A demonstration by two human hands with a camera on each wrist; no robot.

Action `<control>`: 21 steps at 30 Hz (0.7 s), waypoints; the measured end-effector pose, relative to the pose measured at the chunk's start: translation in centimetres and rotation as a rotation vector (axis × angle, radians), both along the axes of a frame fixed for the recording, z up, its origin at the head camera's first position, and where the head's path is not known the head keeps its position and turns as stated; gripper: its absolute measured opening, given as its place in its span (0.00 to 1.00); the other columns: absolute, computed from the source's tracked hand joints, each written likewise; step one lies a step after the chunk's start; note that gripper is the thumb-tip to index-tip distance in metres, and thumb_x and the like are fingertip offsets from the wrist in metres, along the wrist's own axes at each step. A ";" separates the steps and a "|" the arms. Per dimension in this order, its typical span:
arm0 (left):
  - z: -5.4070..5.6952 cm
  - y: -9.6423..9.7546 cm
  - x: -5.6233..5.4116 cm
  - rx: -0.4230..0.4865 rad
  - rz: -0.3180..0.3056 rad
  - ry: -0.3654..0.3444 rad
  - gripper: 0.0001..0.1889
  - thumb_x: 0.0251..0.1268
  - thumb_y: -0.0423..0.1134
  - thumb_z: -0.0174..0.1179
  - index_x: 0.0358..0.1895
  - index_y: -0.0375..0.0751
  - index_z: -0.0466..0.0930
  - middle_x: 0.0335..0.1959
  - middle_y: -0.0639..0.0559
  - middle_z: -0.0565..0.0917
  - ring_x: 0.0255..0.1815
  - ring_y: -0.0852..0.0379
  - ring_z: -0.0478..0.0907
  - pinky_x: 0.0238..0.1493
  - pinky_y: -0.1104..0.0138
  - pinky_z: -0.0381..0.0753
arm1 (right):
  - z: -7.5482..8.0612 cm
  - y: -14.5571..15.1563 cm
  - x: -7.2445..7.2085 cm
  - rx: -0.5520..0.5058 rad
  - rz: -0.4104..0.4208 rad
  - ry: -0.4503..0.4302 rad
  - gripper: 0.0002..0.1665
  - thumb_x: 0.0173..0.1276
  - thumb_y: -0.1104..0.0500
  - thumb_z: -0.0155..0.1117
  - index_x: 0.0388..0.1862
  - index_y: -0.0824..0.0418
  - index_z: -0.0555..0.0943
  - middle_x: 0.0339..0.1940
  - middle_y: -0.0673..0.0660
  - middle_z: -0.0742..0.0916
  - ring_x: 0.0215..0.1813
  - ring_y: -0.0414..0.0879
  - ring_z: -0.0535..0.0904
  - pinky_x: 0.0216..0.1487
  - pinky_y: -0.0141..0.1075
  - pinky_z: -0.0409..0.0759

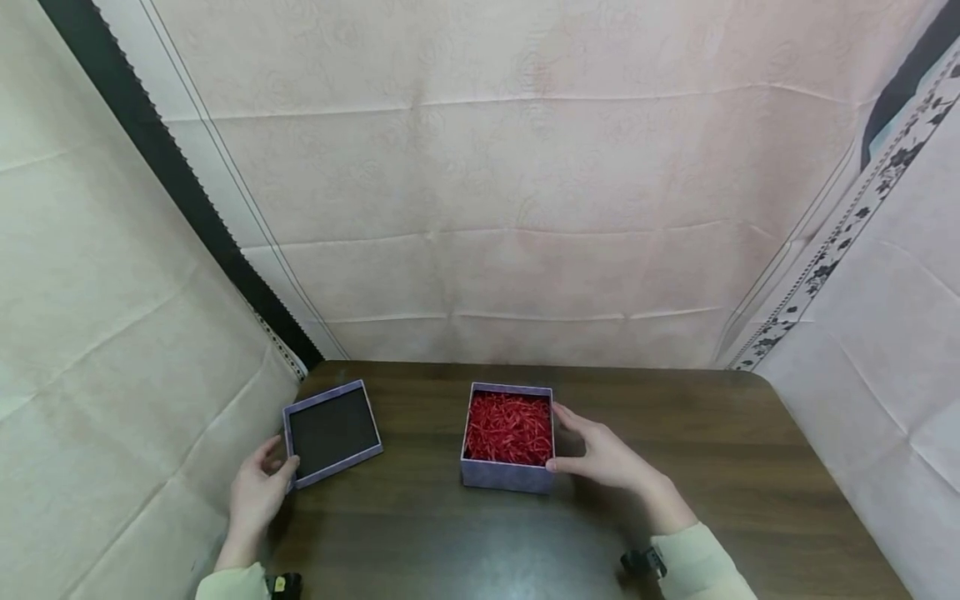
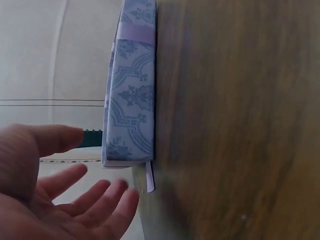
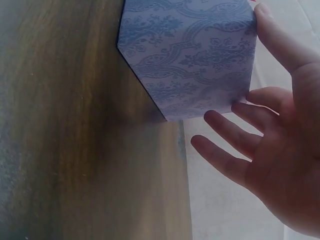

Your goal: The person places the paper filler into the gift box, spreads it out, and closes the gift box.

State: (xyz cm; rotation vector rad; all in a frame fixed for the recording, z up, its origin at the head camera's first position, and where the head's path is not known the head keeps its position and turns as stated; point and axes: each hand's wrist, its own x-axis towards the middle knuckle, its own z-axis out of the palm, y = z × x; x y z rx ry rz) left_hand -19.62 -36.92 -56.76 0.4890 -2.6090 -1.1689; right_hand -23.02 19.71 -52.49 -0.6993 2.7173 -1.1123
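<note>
A purple-blue patterned gift box (image 1: 507, 476) stands on the table, its inside filled with red shredded paper (image 1: 508, 427). My right hand (image 1: 603, 452) is at its right side, thumb near the front corner and fingers toward the back one. In the right wrist view the thumb tip touches the upper edge of the box (image 3: 195, 55), and the other fingers are loosely spread. To the left lies the lid (image 1: 335, 433), black inside facing up. Beside its left edge is my left hand (image 1: 258, 490); the left wrist view shows loosely spread fingers apart from the lid (image 2: 131, 95).
The brown wooden table (image 1: 420, 533) carries both box parts. Pale cloth (image 1: 525, 192) hangs behind it, with more cloth on the left (image 1: 112, 375) and right. A small ribbon tab (image 2: 150, 177) sticks out from the lid.
</note>
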 end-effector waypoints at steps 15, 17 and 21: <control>-0.7 -0.1 -1.0 0.061 -0.028 -0.089 0.31 0.74 0.37 0.65 0.76 0.28 0.72 0.61 0.32 0.84 0.41 0.57 0.80 0.35 0.70 0.76 | -0.8 0.1 0.2 -0.058 -0.041 -0.037 0.61 0.67 0.38 0.79 0.88 0.56 0.59 0.78 0.62 0.77 0.76 0.61 0.74 0.73 0.63 0.72; -0.7 -0.1 -0.9 0.078 -0.015 -0.087 0.31 0.74 0.36 0.65 0.76 0.29 0.72 0.64 0.31 0.82 0.44 0.56 0.81 0.35 0.72 0.76 | -0.8 0.1 0.2 -0.067 -0.038 -0.048 0.60 0.67 0.39 0.79 0.89 0.56 0.59 0.75 0.63 0.80 0.74 0.61 0.77 0.71 0.63 0.74; -0.9 -0.2 -0.8 0.120 -0.002 -0.090 0.31 0.74 0.33 0.65 0.77 0.29 0.71 0.67 0.30 0.79 0.51 0.49 0.83 0.35 0.73 0.80 | -0.7 0.0 0.2 -0.078 -0.043 -0.072 0.60 0.67 0.40 0.80 0.89 0.55 0.59 0.74 0.62 0.81 0.73 0.61 0.78 0.70 0.62 0.75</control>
